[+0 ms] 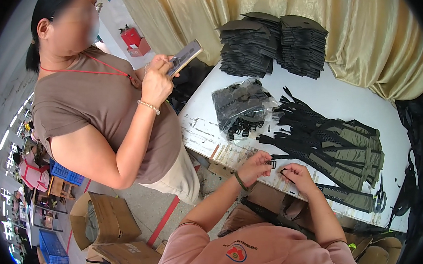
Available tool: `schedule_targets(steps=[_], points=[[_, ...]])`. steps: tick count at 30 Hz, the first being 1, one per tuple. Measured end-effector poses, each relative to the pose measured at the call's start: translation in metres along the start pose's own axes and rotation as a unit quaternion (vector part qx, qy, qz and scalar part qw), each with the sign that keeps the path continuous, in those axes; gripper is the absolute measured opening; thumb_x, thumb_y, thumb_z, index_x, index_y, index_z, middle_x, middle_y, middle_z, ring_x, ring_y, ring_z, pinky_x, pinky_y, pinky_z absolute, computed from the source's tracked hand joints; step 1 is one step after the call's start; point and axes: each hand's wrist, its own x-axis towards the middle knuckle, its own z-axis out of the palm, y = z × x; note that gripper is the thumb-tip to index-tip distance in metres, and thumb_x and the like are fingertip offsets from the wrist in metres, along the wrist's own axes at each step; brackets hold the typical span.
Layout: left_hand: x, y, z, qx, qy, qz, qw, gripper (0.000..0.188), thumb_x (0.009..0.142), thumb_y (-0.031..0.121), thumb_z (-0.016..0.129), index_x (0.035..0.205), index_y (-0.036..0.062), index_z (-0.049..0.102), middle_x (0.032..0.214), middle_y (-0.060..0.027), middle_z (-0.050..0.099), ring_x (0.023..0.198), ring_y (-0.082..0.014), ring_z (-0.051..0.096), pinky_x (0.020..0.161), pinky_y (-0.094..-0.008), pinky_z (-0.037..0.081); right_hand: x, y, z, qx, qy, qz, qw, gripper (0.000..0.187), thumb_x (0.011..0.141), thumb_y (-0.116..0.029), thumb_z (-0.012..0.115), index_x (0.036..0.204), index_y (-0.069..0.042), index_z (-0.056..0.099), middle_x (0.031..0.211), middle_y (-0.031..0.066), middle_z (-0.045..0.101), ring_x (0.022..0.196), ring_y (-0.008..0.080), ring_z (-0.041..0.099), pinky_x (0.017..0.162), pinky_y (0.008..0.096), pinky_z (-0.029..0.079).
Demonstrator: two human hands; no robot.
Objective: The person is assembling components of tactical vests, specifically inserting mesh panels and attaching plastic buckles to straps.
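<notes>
A small black plastic buckle ring (pixel 272 164) sits pinched between the fingertips of the left hand (pixel 255 167), held just above the near edge of the white, scuffed counter (pixel 328 98). Close beside it, the right hand (pixel 298 175) is closed narrowly on the end of a thin black webbing strap (pixel 287 171), its tip pointing toward the buckle. Both pieces are tiny and the grips are fingertip-only, so a slip seems the likeliest fault: the buckle could drop off the counter edge to the floor, where cardboard boxes (pixel 104 225) and clutter would make it hard to find.

Just beyond the hands lies a fanned pile of black mesh and olive fabric straps (pixel 342 149); the loose tails could snag a wrist and drag neighbours off the edge. A clear plastic bag of black buckles (pixel 242 107) lies open-looking near the pile and might spill if bumped. Further back stand two stacks of dark flat fabric pieces (pixel 274 45). A person in a brown shirt (pixel 100 106) stands just beside the counter looking at a phone (pixel 184 57), near enough to jostle it.
</notes>
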Motion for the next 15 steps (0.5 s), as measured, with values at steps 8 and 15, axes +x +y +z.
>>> schedule_targets(steps=[8, 15], points=[[-0.008, -0.014, 0.022, -0.198, -0.056, -0.038, 0.978, 0.009, 0.089, 0.008, 0.057, 0.098, 0.0057, 0.057, 0.092, -0.0036, 0.061, 0.074, -0.0091, 0.057, 0.069, -0.0207, 0.047, -0.015, -0.034, 0.008, 0.056, -0.006, -0.017, 0.998, 0.008, 0.087, -0.008, 0.058, 0.092, -0.002, 0.061, 0.077, 0.0009, 0.061, 0.068, 0.0075, 0.053, 0.065, 0.0211, 0.043], [0.002, -0.008, 0.03, -0.191, -0.043, -0.085, 0.977, 0.01, 0.091, 0.012, 0.055, 0.097, 0.0054, 0.058, 0.088, -0.0032, 0.062, 0.073, -0.0102, 0.057, 0.065, -0.0226, 0.047, -0.016, -0.041, 0.008, 0.002, -0.031, -0.037, 0.999, 0.012, 0.089, -0.011, 0.057, 0.094, -0.001, 0.061, 0.077, -0.0015, 0.059, 0.069, 0.0044, 0.05, 0.063, 0.0204, 0.041]])
